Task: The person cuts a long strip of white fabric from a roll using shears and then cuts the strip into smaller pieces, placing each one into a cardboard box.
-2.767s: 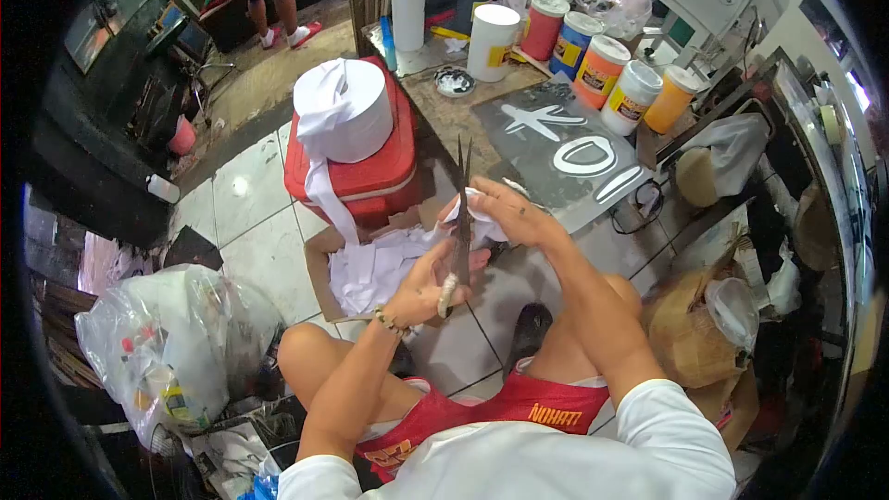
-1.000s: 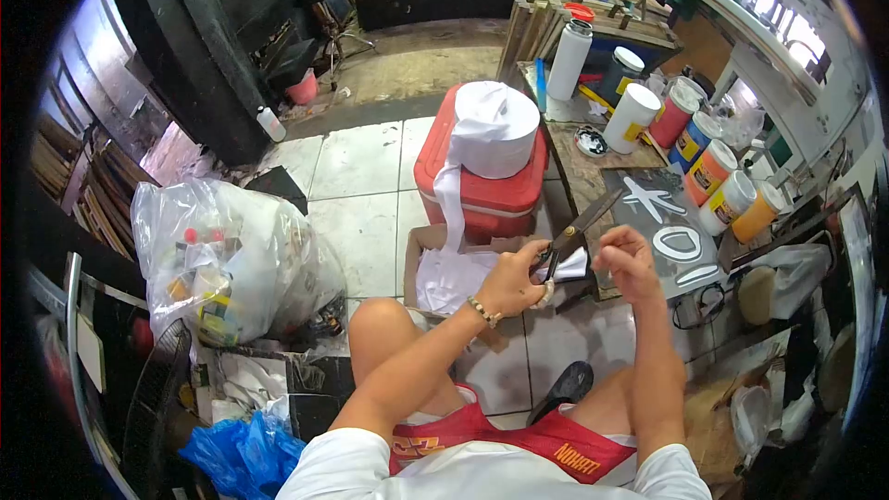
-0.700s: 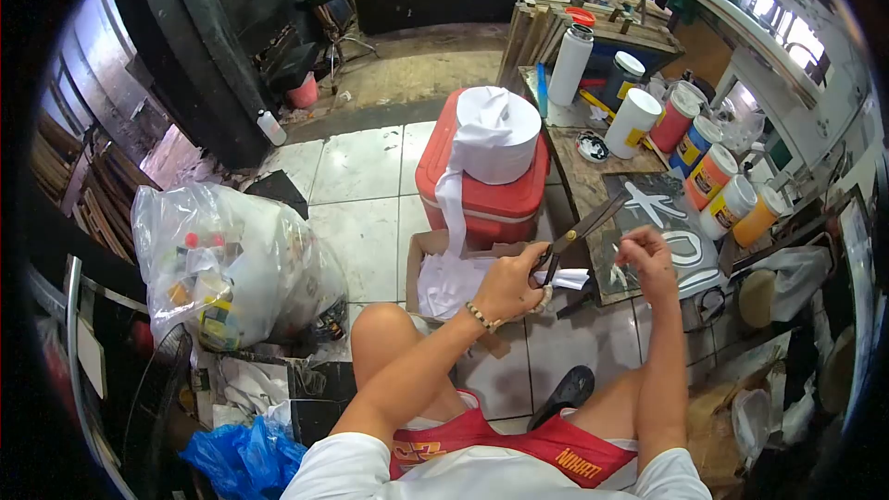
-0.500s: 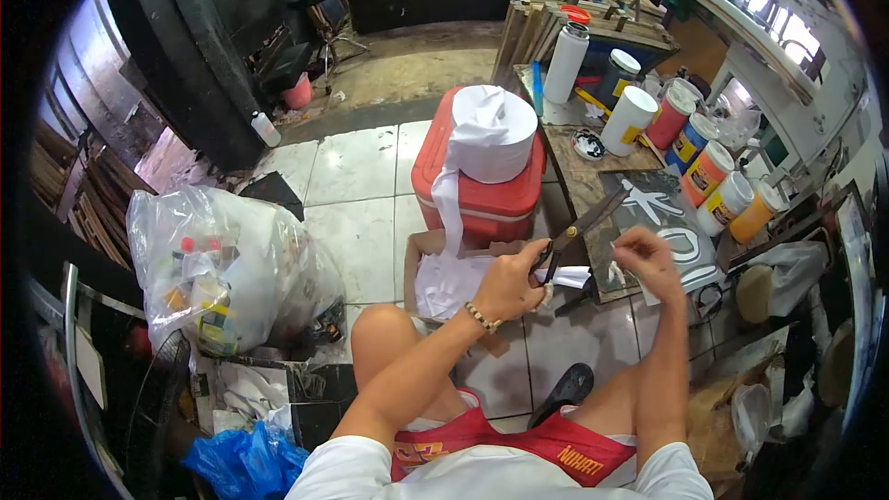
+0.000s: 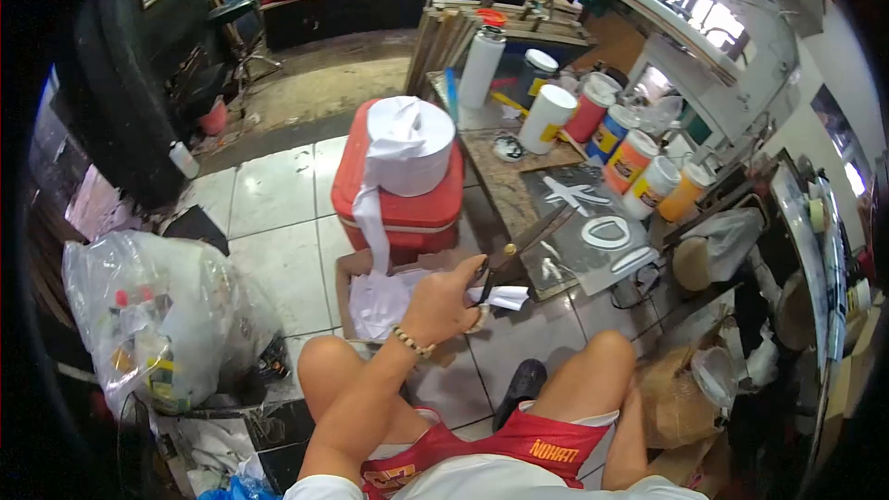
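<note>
My left hand is closed around the handles of large scissors, whose blades point up and to the right over the edge of the low table. Beside the fingers, a white strip sticks out to the right. Just beyond this hand stands a cardboard box with crumpled white material in it. A white roll rests on a red cooler, its loose end trailing down to the box. My right forearm hangs beside my right knee, and the hand there is hidden.
A black board with white lettering lies on the low table, with paint containers lined up behind. A filled clear plastic bag sits on the left. Bags and cardboard crowd the right side. A person stands far back.
My right hand has dropped from beside the black board to beside my right knee, out of sight. The view has turned right. My left hand still grips the scissors.
</note>
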Demonstrator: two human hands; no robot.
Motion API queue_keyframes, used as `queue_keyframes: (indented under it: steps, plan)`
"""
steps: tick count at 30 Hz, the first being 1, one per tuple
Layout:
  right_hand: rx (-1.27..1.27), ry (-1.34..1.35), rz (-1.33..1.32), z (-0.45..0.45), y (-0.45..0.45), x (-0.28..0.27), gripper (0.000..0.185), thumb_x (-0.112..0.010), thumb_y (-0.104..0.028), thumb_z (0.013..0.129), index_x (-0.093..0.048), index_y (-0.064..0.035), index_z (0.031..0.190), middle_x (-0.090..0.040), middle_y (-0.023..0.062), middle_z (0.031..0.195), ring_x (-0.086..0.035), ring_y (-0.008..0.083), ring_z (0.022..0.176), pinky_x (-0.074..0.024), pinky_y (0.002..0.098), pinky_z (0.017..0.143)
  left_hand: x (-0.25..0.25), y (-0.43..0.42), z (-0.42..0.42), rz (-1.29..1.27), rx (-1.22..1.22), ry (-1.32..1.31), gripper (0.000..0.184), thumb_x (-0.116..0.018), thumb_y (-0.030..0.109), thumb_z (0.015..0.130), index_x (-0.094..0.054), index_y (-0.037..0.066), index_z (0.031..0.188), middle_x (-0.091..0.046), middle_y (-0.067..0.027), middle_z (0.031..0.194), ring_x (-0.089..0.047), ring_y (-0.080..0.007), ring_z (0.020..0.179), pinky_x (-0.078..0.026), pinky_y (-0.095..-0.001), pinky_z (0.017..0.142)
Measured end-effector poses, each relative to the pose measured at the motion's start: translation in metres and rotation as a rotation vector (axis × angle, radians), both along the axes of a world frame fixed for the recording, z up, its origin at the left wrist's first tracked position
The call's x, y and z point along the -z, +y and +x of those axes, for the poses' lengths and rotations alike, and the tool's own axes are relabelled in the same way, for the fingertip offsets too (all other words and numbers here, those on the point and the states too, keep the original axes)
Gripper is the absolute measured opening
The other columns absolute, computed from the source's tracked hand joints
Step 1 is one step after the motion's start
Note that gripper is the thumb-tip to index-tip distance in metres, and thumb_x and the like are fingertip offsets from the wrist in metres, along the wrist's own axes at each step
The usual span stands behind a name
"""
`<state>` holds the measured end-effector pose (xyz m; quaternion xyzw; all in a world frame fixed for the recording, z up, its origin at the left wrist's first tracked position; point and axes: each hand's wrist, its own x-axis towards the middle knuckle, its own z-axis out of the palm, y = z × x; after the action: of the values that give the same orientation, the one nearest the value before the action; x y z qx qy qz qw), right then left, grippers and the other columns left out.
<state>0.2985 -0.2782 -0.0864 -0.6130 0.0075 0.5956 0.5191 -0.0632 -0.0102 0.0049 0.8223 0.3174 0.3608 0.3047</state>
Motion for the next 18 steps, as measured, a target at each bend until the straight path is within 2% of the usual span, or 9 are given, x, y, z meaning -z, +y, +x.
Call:
queue_keyframes:
  steps: [3,7,14,18]
  plan:
    - [0.028,0.054,-0.159,-0.022,-0.061,0.079,0.041,-0.063,-0.044,0.092,-0.065,-0.0069,0.111,-0.068,0.0075,0.106,-0.065,0.017,0.095,-0.0505,0.0313,0.087,-0.005,-0.003,0.006,0.01,0.029,0.06,0.067,-0.073,0.016,0.064,-0.055,0.005,0.128,-0.069,-0.02,0.082,-0.067,-0.038,0.073,-0.054,-0.0462,0.067]
    - [0.074,0.078,-0.242,-0.048,-0.098,0.133,0.041,-0.063,-0.043,0.092,-0.065,-0.0069,0.111,-0.068,0.0075,0.106,-0.065,0.017,0.095,-0.0505,0.0313,0.087,-0.005,-0.008,0.016,0.059,0.08,0.065,0.066,-0.071,0.013,0.064,-0.054,0.004,0.127,-0.068,-0.0189,0.078,-0.067,-0.0372,0.07,-0.053,-0.0449,0.066]
    - [0.125,0.087,-0.205,-0.049,-0.098,0.15,0.041,-0.062,-0.043,0.093,-0.065,-0.0068,0.111,-0.068,0.0074,0.105,-0.065,0.017,0.095,-0.0505,0.0313,0.086,-0.04,-0.015,0.009,0.078,0.202,0.122,0.065,-0.072,0.011,0.063,-0.055,0.005,0.126,-0.068,-0.0182,0.08,-0.067,-0.0364,0.072,-0.053,-0.0437,0.067]
    - [0.122,0.076,-0.188,-0.044,-0.088,0.145,0.04,-0.062,-0.043,0.093,-0.065,-0.0067,0.11,-0.068,0.0074,0.105,-0.065,0.017,0.095,-0.0505,0.0312,0.086,-0.046,-0.016,0.007,0.08,0.243,0.267,0.062,-0.071,0.011,0.064,-0.056,0.006,0.123,-0.068,-0.0196,0.081,-0.067,-0.0367,0.073,-0.053,-0.0436,0.068]
